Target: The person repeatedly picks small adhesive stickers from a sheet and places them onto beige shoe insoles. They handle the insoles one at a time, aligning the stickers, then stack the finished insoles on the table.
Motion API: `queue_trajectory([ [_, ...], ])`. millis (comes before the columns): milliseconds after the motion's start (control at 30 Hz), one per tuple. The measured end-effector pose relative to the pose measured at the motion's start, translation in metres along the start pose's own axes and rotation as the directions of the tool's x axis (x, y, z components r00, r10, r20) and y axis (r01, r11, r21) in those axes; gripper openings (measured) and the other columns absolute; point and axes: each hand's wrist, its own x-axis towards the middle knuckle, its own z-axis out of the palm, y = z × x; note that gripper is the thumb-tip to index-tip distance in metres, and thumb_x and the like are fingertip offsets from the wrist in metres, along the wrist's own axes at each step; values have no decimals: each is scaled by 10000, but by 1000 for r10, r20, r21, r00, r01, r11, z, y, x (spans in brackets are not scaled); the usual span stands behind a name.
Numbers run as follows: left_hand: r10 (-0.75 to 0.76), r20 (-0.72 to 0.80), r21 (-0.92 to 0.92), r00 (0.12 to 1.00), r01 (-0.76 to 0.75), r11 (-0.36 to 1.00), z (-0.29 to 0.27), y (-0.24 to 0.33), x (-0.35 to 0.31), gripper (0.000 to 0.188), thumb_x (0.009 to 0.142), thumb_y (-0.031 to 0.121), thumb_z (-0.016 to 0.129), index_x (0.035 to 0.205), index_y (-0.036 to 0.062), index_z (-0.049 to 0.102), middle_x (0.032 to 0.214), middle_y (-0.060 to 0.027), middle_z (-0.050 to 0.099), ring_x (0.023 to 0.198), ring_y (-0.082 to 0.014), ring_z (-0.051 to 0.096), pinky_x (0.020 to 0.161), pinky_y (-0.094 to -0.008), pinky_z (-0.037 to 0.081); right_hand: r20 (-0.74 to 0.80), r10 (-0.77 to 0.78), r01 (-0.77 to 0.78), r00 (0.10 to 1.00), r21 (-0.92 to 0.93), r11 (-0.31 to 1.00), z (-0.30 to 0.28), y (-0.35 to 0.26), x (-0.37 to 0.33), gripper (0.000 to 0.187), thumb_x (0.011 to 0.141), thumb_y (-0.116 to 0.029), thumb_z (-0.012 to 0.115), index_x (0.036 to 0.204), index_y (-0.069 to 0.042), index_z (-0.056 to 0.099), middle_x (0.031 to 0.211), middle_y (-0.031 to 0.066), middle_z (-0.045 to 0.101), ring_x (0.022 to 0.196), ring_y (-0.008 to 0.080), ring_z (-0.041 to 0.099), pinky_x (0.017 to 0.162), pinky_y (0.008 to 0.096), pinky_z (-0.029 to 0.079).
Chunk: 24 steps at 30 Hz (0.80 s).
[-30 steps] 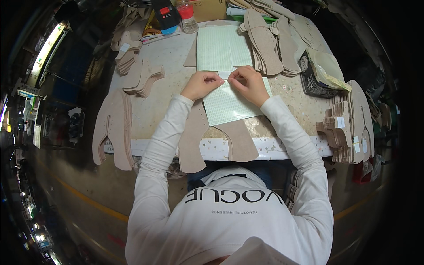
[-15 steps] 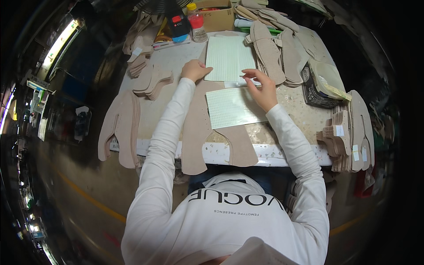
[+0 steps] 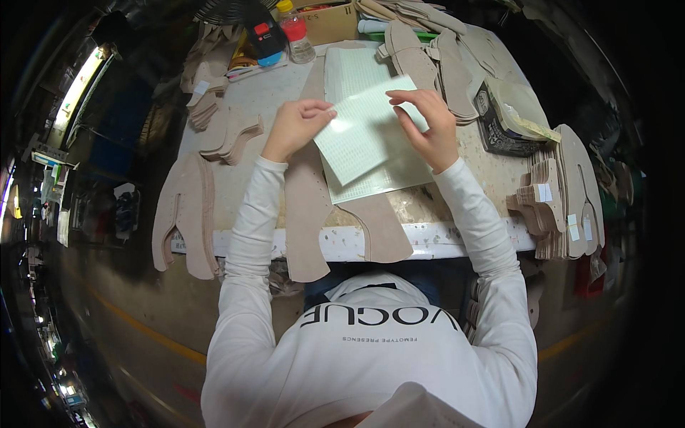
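A pale green sheet [image 3: 364,139] printed with a fine grid is raised at a slant over the table. My left hand [image 3: 296,128] pinches its left edge between thumb and fingers. Over the sheet's far right part, my right hand [image 3: 428,125] has thumb and index finger spread, with nothing visible between them. Another gridded sheet [image 3: 410,175] lies below, partly covered, and a further gridded sheet [image 3: 349,68] lies beyond. Under them is a large beige cut piece [image 3: 307,235] with two legs, which overhang the table's front edge.
Stacks of beige cut pieces stand at the left [image 3: 189,207] and right [image 3: 574,192]. Tied beige pieces [image 3: 414,53] lie at the back right, near a dark open box [image 3: 503,132]. A bottle [image 3: 300,46] and a carton [image 3: 328,21] stand at the back.
The sheet under my left hand has been lifted from the far pile and brought nearer, tilted over the near sheet. My right hand's fingers have spread wider. The view has shifted slightly.
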Motion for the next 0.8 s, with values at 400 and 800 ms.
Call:
queue_trajectory([
  [400,-22,219,-69,976,38,997,26,-10,-15,220,898,142,691,1019,-42,699,857,-29,703,754,-49,613,663,-183,477,227,17,-18,974,2,1000,23,5,-20,439,734,-26,727,1160,-111,665,929,18,707,892,219,625,804,342,516],
  [800,81,184,93,980,-99,991,23,-12,-21,243,866,184,723,998,-20,714,847,-29,708,793,-88,633,701,-225,505,116,415,-430,902,327,842,32,4,-25,411,800,-51,699,1198,-125,626,855,15,704,807,129,678,789,273,519],
])
